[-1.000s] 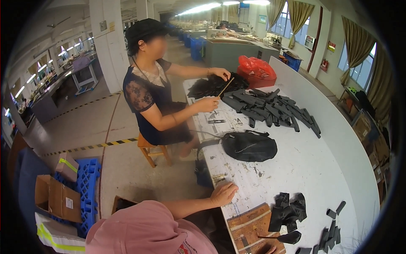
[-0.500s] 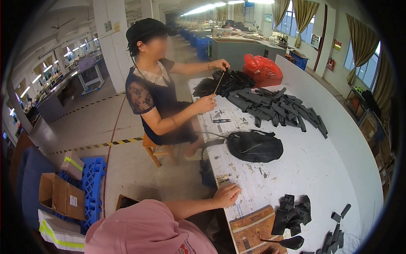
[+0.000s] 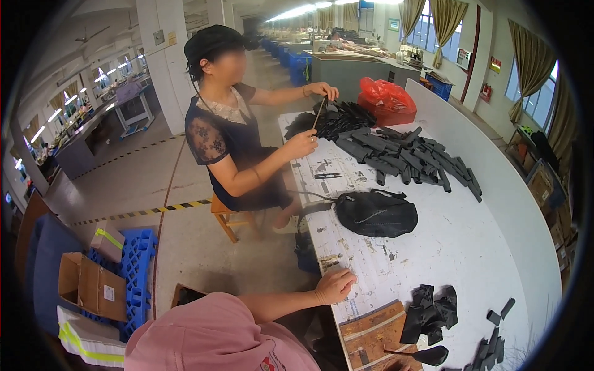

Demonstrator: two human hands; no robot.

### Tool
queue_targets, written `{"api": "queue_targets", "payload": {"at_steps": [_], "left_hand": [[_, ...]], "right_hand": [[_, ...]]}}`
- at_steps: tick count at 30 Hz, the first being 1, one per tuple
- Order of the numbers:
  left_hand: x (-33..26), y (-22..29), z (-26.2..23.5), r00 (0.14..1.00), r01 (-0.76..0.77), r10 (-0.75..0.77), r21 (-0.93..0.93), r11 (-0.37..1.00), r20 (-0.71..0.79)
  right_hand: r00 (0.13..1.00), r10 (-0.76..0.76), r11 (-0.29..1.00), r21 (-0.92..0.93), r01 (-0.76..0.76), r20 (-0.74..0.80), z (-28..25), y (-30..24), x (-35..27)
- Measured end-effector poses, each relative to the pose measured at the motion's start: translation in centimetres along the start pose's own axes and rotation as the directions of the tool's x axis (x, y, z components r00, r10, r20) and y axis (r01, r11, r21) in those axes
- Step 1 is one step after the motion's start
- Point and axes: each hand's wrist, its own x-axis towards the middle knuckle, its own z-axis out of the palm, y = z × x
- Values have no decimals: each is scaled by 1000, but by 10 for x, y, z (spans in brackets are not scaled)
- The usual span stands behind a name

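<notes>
My left hand [image 3: 334,285] rests on the near edge of the white worktable [image 3: 470,247], fingers loosely bent, holding nothing. My pink sleeve [image 3: 216,334] fills the lower edge. Just right of the hand lies a wooden board [image 3: 371,334], with a black long-handled tool [image 3: 427,355] on it. A small heap of black cut pieces [image 3: 430,312] lies beyond the board. My right hand does not show. Across the table a seated co-worker [image 3: 235,142] in a dark dress pulls a thin black strip [image 3: 318,114] between both hands.
A black bag [image 3: 377,213] lies mid-table, a long pile of black strips [image 3: 408,154] and a red plastic bag [image 3: 387,99] farther back. On the floor to the left are a blue pallet [image 3: 133,266] and cardboard boxes [image 3: 90,284]. The co-worker sits on an orange stool [image 3: 226,213].
My left hand has stayed on the table edge. The view has shifted slightly, and the co-worker keeps holding the thin strip taut between both hands.
</notes>
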Motion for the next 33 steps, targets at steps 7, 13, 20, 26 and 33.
{"api": "queue_targets", "payload": {"at_steps": [7, 13, 20, 26, 33], "left_hand": [[1, 1, 1, 1000, -1, 1, -15, 1000, -1], [-1, -2, 2, 1000, 0, -1, -26, 1000, -21], [-1, -1, 2, 1000, -19, 19, -6, 1000, -2], [-1, -1, 1, 1000, -22, 22, -13, 1000, 2], [1, 0, -1, 1000, -23, 23, -9, 1000, 10]], "right_hand": [[1000, -14, 999, 33, 13, 17, -1, 2, 0], [997, 44, 999, 11, -45, 69, -4, -2, 0], [999, -4, 999, 53, 2, 43, -3, -1, 0], [996, 51, 998, 38, -54, 67, -5, -8, -1], [996, 86, 996, -1, -86, 24, 4, 9, 1]]}}
